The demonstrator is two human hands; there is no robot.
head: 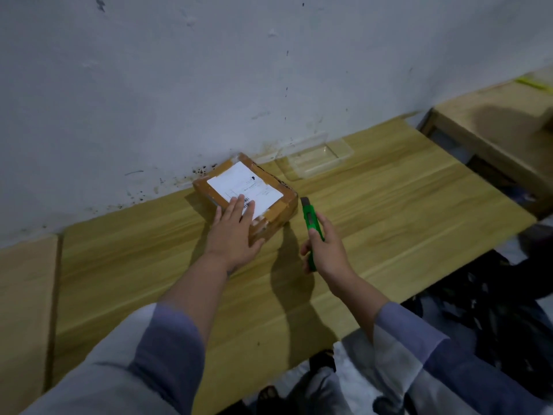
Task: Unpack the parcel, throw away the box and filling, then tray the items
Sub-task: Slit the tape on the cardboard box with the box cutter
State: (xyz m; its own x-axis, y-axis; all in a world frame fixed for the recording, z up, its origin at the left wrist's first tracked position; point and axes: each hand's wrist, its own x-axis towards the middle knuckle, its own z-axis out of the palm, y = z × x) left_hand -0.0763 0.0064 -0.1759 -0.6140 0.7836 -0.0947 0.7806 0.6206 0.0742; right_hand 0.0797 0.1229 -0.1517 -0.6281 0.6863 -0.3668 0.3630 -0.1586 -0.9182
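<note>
Both hands are over the wooden table (389, 205) in the head view. The left hand (236, 232) lies flat with straight fingers on top of the box (269, 187), pressing it down. The right hand (326, 250) grips a green cutter (311, 223), with its tip aimed up at the near right corner of the box, close but not touching.

The box sits by the wall (179, 85), still taped shut, with a white label (239, 187) on top. It is turned at a slant, its long side running from the wall toward the right. It looks small, light and stiff. Holding it by the top or sides should work well. A clear tray (341, 151) waits just behind it.
</note>
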